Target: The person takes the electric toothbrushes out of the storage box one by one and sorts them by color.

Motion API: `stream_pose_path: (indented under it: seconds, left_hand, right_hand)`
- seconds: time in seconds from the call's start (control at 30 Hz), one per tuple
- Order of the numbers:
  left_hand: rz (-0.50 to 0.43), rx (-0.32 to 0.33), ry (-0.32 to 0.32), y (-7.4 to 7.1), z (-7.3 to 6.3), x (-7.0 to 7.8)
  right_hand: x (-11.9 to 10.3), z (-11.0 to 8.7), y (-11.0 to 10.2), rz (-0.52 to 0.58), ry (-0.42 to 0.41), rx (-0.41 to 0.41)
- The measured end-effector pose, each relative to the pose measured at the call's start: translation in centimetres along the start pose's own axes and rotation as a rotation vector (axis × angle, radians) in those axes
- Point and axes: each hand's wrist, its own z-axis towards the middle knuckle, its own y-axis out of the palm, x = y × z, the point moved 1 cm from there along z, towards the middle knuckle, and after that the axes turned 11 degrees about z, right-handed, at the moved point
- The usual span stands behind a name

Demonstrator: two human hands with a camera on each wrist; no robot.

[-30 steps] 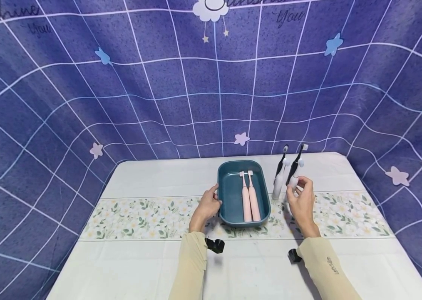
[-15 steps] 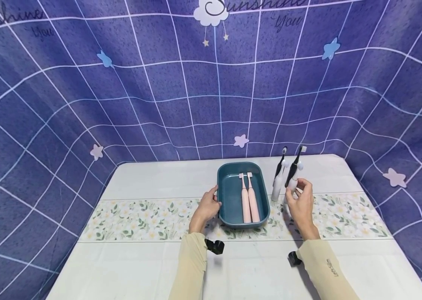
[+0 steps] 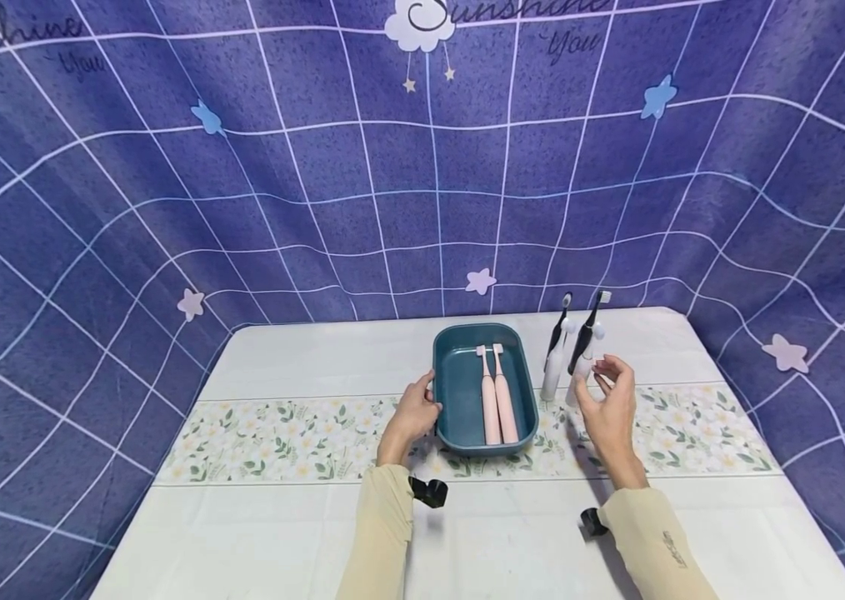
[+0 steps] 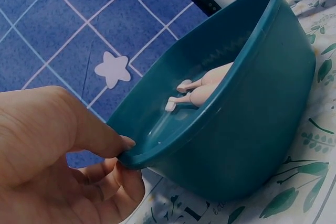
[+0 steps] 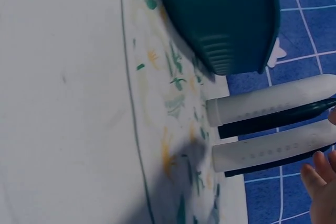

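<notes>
My left hand (image 3: 413,412) pinches the left rim of a dark teal plastic basin (image 3: 460,392), thumb over the rim and fingers below it in the left wrist view. Inside lie two pink electric toothbrushes (image 3: 505,408), side by side. Right of the basin, two white electric toothbrushes stand upright, a left one (image 3: 553,372) and a right one (image 3: 583,367). Behind each is a black toothbrush, one (image 3: 557,333) left and one (image 3: 585,337) right. My right hand (image 3: 610,410) is around the right white toothbrush with thumb and fingers spread apart, no longer pinching it.
The white table (image 3: 280,533) carries a floral band (image 3: 265,437) across its middle. A purple-blue grid-patterned curtain (image 3: 362,217) hangs behind the table and along both sides. Black wrist cameras are strapped at both sleeves.
My right hand has loosened from the right white toothbrush and drawn slightly to the right, its fingers spreading. The toothbrush stays standing. My left hand keeps its hold on the basin.
</notes>
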Motion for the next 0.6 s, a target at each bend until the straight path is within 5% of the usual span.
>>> stream_pose_path:
  seconds: [0.17, 0.6]
  left_hand:
    - [-0.006, -0.005, -0.004, 0.0, 0.0, 0.0]
    - [0.015, 0.0, 0.011, 0.0, 0.1, -0.1]
  right_hand:
    - [-4.2, -0.5, -0.4, 0.046, 0.033, 0.022]
    - [-8.4, -2.1, 0.8, 0.219, 0.005, -0.05]
